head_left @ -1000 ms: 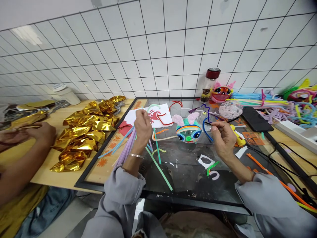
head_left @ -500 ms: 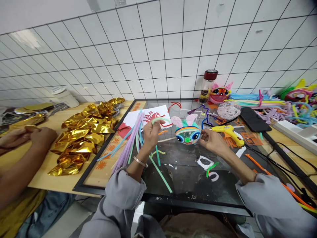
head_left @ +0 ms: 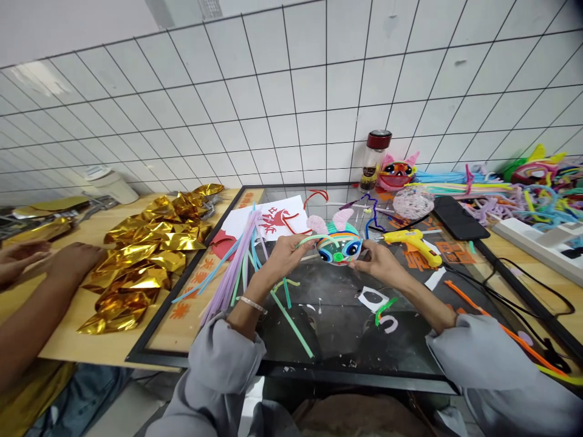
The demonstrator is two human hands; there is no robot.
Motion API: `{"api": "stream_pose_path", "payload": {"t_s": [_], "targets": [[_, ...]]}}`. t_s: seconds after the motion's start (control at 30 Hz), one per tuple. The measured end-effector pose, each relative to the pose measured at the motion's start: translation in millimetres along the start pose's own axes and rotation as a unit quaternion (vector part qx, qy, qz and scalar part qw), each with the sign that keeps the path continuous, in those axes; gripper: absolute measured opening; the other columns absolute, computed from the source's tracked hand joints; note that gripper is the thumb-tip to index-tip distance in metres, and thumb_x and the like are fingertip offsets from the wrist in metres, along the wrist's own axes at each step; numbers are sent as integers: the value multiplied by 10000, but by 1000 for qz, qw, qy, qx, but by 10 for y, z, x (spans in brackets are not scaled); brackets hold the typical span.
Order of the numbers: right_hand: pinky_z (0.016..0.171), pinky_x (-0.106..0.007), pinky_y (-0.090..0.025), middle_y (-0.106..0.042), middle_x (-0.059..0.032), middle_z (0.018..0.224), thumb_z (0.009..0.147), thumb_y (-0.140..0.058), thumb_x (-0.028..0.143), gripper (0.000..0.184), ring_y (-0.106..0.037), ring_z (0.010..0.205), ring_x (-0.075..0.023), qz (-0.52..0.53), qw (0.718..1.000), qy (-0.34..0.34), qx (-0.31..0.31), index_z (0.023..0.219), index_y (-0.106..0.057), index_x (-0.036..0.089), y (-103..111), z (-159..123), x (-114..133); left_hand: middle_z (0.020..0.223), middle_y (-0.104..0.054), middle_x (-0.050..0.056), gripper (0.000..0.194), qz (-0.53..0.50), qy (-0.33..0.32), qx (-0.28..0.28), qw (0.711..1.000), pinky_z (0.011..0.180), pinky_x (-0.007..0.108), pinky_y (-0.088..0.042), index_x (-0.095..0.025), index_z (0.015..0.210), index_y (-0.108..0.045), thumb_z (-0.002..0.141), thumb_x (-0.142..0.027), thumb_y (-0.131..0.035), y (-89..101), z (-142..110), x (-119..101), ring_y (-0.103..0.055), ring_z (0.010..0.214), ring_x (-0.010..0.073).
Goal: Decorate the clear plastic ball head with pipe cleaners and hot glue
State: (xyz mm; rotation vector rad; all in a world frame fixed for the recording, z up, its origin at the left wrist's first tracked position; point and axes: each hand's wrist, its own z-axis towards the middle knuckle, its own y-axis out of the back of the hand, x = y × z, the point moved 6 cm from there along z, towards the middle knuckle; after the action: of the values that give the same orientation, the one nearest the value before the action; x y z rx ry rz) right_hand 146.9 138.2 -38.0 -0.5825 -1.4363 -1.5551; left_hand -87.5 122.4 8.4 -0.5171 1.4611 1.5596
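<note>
Between my hands is a clear round animal head (head_left: 337, 254) with pink fuzzy ears, big blue eyes, a green nose and coloured pipe cleaner bands over its top. My right hand (head_left: 381, 262) grips its right side, thumb below and fingers beside the eye. My left hand (head_left: 288, 255) is closed at its left side, pinching a pale green pipe cleaner (head_left: 314, 237) that curves toward the head. Whether the left fingers also touch the head is hard to tell. A yellow glue gun (head_left: 416, 244) lies just right of my right hand.
Purple and blue pipe cleaners (head_left: 237, 264) lie left on the glass board, near paper with a red cutout (head_left: 273, 221). Gold foil (head_left: 146, 255) lies beside another person's hands (head_left: 75, 264). Behind stand a bottle (head_left: 376, 161) and a pink animal head (head_left: 397, 173). A phone (head_left: 460, 217) is right.
My left hand has come right and slightly down, bringing the pale green pipe cleaner from apart to the animal head's left side. My right hand still holds the head's right side.
</note>
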Motion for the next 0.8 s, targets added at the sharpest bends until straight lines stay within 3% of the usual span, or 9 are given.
{"api": "stream_pose_path", "payload": {"t_s": [0.2, 0.33, 0.57, 0.8], "targets": [[691, -330, -546, -683, -53, 1004, 660, -790, 431, 513, -641, 851, -206, 129, 991, 15, -31, 1111, -658, 225, 85, 45, 126, 890, -754, 84, 483, -138, 46, -23, 989, 758, 323, -579, -150, 955, -737, 856, -568, -517, -82, 14, 67, -707, 884, 231], [863, -385, -556, -670, -72, 1205, 717, -769, 433, 565, -655, 1029, -228, 214, 976, 26, -31, 1224, -594, 254, 127, 21, 270, 910, -752, 97, 524, -259, 84, -16, 962, 762, 337, -586, -142, 915, -718, 795, -632, -579, -273, 13, 114, -716, 891, 236], [978, -422, -494, -558, -126, 1373, 715, -775, 459, 765, -538, 1259, -263, 192, 974, 31, -116, 1379, -444, 274, 251, -9, 300, 925, -745, 140, 471, -436, 181, 9, 882, 744, 330, -584, -110, 866, -698, 717, -554, -740, -674, -82, 134, -733, 838, 238], [972, -430, -465, -565, -127, 1363, 704, -773, 485, 841, -546, 1233, -272, 125, 981, 57, -134, 1423, -392, 272, 282, -32, 359, 916, -746, 159, 240, -538, 280, 7, 795, 793, 335, -581, -97, 854, -677, 938, -274, -537, -886, -214, -6, -736, 817, 211]]}}
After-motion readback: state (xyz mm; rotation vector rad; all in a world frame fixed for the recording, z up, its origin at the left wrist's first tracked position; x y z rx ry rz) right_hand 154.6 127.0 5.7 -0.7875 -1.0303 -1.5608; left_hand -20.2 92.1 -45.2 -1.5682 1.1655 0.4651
